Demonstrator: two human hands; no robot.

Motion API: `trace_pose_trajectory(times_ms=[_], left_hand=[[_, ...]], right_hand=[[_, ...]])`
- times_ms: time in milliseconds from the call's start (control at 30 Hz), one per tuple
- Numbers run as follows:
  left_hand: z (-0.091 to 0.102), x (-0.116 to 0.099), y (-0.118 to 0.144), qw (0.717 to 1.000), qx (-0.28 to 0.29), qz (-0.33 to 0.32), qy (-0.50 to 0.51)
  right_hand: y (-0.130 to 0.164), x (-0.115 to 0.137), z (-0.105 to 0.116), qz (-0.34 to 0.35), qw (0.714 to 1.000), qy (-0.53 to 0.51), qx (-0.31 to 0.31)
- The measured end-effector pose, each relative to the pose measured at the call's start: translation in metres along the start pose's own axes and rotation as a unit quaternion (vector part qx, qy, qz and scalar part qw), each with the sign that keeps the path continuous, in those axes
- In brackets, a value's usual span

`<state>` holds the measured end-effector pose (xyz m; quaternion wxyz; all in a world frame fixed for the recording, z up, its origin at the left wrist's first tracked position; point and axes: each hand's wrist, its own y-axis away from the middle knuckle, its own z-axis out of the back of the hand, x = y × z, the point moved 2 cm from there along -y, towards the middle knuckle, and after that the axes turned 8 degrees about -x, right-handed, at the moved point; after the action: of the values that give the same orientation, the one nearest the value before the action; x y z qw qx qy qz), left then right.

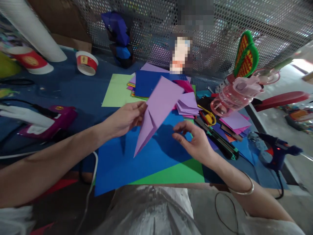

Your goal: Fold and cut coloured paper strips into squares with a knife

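My left hand (129,119) pinches the left edge of a folded sheet of purple paper (161,101), which is held tilted above the table with a creased flap near its lower end. To the right of the paper, apart from it, hovers my right hand (193,140), thumb and fingers curved with a gap between them and nothing inside. Below both hands lies a large blue sheet (127,163), partly over a green sheet (171,173). Several folded purple pieces (188,104) sit just behind the held paper, next to a stack topped by a dark blue sheet (146,85).
On the right are a utility knife (225,143), yellow-handled scissors (209,117), a pink bottle (230,98) and a glue gun (278,148) with a glowing light. Paper cups (86,62) and a purple power strip (49,120) stand left. A perforated metal panel (151,29) rises behind.
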<state>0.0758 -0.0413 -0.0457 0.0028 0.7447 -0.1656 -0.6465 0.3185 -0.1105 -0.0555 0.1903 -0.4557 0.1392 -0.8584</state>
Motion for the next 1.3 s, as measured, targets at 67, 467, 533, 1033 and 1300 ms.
trace_pose_trajectory(times_ms=[67, 467, 533, 1033, 1300], left_hand=[[-0.009, 0.002, 0.007, 0.998, 0.037, 0.019, -0.037], [-0.029, 0.006, 0.018, 0.885, 0.117, -0.301, -0.334], [-0.025, 0.007, 0.027, 0.874, 0.103, -0.317, -0.353], [0.01, 0.041, 0.063, 0.688, 0.239, -0.472, -0.497], [-0.008, 0.036, 0.069, 0.578, 0.145, -0.62, -0.51]], right_hand=[[-0.004, -0.006, 0.004, 0.036, 0.998, 0.01, -0.055], [0.015, 0.021, 0.006, 0.398, 0.897, 0.195, -0.005], [0.021, 0.018, 0.007, 0.416, 0.876, 0.244, 0.012], [0.048, 0.002, 0.018, 0.337, 0.912, 0.221, 0.074], [0.047, -0.001, 0.02, 0.302, 0.93, 0.196, 0.07]])
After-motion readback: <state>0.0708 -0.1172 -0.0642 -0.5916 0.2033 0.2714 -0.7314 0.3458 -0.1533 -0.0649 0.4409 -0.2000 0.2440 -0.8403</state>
